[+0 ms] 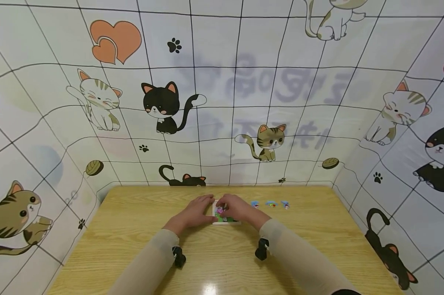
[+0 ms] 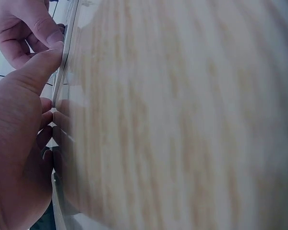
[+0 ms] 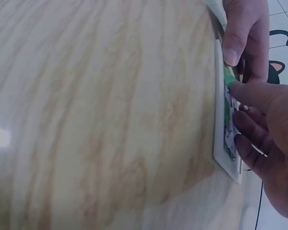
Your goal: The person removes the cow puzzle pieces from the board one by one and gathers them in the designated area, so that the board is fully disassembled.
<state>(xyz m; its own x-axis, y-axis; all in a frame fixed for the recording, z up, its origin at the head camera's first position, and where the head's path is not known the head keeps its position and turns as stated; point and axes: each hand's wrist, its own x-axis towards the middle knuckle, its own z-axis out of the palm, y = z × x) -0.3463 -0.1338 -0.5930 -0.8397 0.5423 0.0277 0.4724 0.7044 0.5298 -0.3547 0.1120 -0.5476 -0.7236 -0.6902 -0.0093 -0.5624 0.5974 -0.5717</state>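
Right hand (image 1: 237, 208): fingers bent over the board (image 1: 227, 223), touching its face; whether they pinch anything cannot be told. Left hand (image 1: 196, 211): thumb and fingers spread apart, touching the board's left side. The board, flat on the table (image 1: 222, 250), is probably light, stiff and apt to slide, best held by its rim; the pieces (image 1: 271, 203), right of it, by their edges.

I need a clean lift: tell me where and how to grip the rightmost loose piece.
Pinch the rightmost loose piece by its near and far edges, probably best from above and its right: it looks small and flat on the table, bare on that side, with the middle loose piece to its left.
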